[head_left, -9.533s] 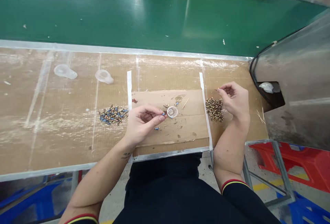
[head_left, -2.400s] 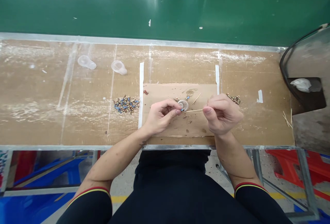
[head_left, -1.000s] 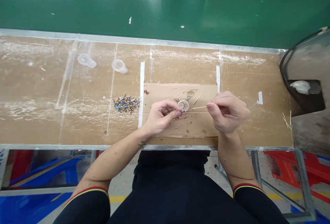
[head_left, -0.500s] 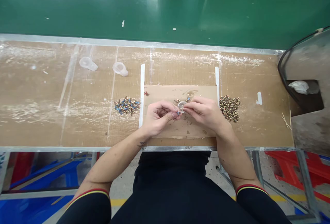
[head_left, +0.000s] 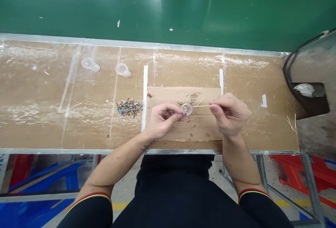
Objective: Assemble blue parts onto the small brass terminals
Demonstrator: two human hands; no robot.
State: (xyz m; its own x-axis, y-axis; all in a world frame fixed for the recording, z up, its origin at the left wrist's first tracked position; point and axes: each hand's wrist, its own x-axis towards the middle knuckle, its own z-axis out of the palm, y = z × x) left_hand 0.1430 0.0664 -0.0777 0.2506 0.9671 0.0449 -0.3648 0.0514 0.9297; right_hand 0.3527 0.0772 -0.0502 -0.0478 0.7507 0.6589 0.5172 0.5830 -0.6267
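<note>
My left hand [head_left: 164, 120] is closed, thumb and forefinger pinching a small blue-and-brass part [head_left: 184, 114] at the near edge of a small clear cup [head_left: 187, 109]. My right hand [head_left: 231, 114] grips a thin wooden stick [head_left: 201, 106], which points left with its tip at the cup's right rim. A second wooden stick [head_left: 201, 101] lies on the cardboard sheet [head_left: 168, 95] just behind it. Beyond the cup are another small blue-tipped part [head_left: 191, 101] and a few brass bits [head_left: 180, 102]. My right hand covers the pile of brass pieces almost wholly.
A pile of blue-and-brass parts [head_left: 129, 108] lies left of the sheet. Two clear plastic cups [head_left: 90, 64] rest farther back left. Loose sticks [head_left: 291, 124] lie near the right end, beside a grey machine [head_left: 312, 130] with a black cable [head_left: 286, 70].
My right hand has drawn back to the right from the cup and now shows the stick extended. My left hand stays nearly in place, still pinching the small part.
</note>
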